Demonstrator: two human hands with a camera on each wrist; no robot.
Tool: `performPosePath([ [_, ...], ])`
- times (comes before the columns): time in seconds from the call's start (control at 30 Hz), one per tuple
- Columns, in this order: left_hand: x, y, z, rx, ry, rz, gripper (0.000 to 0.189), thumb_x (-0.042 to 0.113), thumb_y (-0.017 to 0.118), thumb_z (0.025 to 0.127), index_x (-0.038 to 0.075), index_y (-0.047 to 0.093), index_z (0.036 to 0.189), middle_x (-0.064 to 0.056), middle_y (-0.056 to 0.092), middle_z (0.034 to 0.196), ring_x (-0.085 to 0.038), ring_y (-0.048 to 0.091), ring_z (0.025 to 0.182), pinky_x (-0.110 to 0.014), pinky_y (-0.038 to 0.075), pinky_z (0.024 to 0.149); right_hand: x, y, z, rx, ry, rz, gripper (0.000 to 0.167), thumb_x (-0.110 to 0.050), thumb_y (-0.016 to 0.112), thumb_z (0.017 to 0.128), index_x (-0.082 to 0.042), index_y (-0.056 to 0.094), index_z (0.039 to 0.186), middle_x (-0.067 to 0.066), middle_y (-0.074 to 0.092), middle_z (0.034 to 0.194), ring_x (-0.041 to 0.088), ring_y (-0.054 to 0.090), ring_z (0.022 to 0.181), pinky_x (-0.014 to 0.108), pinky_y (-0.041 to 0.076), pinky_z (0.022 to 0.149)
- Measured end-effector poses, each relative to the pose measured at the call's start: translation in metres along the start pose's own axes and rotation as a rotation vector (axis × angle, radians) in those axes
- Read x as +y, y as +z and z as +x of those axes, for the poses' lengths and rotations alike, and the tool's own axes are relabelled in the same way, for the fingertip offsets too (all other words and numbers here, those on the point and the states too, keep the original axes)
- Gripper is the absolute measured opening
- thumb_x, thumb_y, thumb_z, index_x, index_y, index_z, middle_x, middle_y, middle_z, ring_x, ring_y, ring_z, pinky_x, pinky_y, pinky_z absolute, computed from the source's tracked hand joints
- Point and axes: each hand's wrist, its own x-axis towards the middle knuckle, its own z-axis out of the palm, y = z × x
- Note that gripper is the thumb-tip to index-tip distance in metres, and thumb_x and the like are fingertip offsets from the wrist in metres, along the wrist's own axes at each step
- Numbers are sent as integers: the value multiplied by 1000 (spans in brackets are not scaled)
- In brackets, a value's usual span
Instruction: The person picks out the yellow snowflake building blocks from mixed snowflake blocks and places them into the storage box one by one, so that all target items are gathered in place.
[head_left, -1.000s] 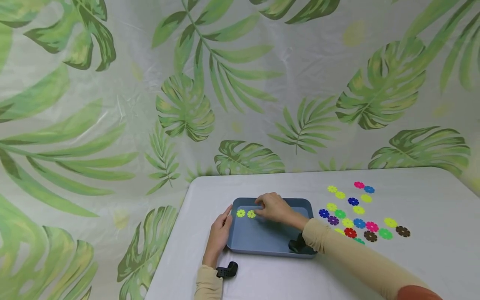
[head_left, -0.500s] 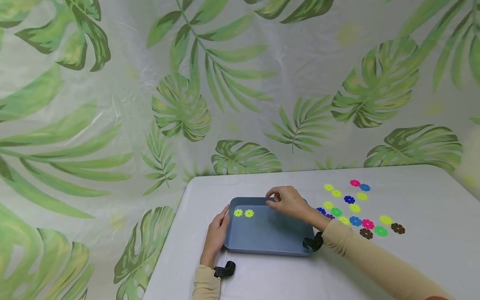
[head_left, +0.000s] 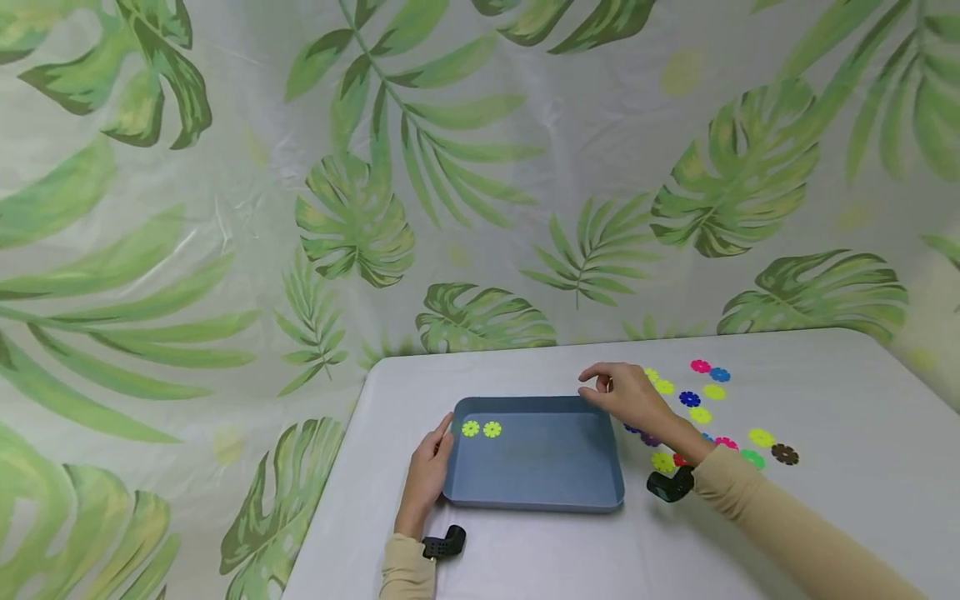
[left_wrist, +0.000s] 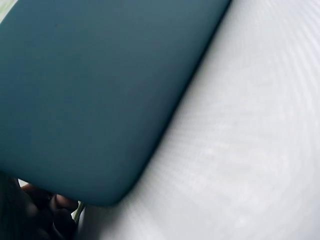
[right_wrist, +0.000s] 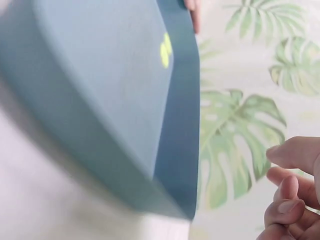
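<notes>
My left hand (head_left: 426, 475) holds the left side of a blue-grey rectangular tray (head_left: 536, 475), thumb along its rim. In the left wrist view, dim curled fingers show beside the tray wall (left_wrist: 100, 125). Two yellow-green notched plastic discs, one (head_left: 470, 428) left of the other (head_left: 492, 429), lie side by side in the tray's far left corner. Over the far right corner hovers my right hand (head_left: 633, 400), with nothing in its fingers. Its thumb and forefinger stand apart in the right wrist view, the other fingers loosely bent.
Right of the tray, several notched discs lie scattered on the white table (head_left: 840, 533), among them a pink one (head_left: 701, 367), a dark blue one (head_left: 690, 399) and a brown one (head_left: 785, 454). My right forearm covers some. A leaf-patterned sheet (head_left: 480, 208) hangs behind the table.
My right hand has moved right, from beside the two yellow-green discs to the tray's far right corner. The left hand stays at the tray's left side, and both discs stay in place.
</notes>
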Motion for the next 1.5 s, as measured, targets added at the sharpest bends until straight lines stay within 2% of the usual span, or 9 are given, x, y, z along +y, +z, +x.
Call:
performPosePath([
  [0.27, -1, -3, -1, 2, -16, -9, 42, 30, 48, 109, 26, 51, 151, -4, 51, 89, -20, 48, 84, -39, 37, 78, 32, -23, -18, 39, 44, -12, 22, -17, 77, 91, -3, 75, 107, -1, 52, 71, 18, 47, 63, 26, 40, 51],
  [0.5, -2, -4, -1, -2, -17, -3, 42, 29, 48, 109, 26, 51, 151, -4, 58, 97, -21, 50, 95, -41, 37, 85, 60, -37, -30, 71, 63, -34, 24, -20, 76, 93, -2, 75, 108, 0, 53, 72, 18, 48, 64, 28, 39, 51],
  [0.73, -3, -3, -2, -11, -12, -15, 42, 29, 48, 109, 26, 51, 151, -4, 53, 91, -20, 48, 87, -39, 37, 81, 82, -48, -42, 75, 130, -51, 25, -18, 76, 92, 0, 74, 109, 2, 53, 72, 18, 45, 62, 28, 36, 50],
  [0.97, -2, -2, -2, -11, -18, -31, 42, 30, 48, 109, 27, 51, 151, -5, 52, 91, -20, 48, 86, -40, 36, 81, 107, -57, -50, 61, 196, -71, 30, -19, 75, 92, 2, 72, 114, 4, 56, 76, 20, 47, 64, 30, 37, 53],
  [1.3, -2, 1, 0, -16, -17, -20, 42, 28, 48, 109, 28, 51, 151, -4, 49, 89, -19, 45, 81, -38, 36, 77, 128, -63, -60, 62, 263, -77, 32, -22, 75, 92, 2, 71, 114, 7, 58, 81, 22, 48, 66, 30, 39, 50],
  [1.5, 0, 1, -1, -7, -12, -13, 41, 29, 49, 109, 28, 52, 150, -4, 53, 91, -20, 48, 86, -39, 36, 80, 137, -67, -65, 47, 301, -64, 35, -22, 72, 94, 4, 68, 116, 7, 59, 81, 22, 48, 66, 30, 39, 50],
])
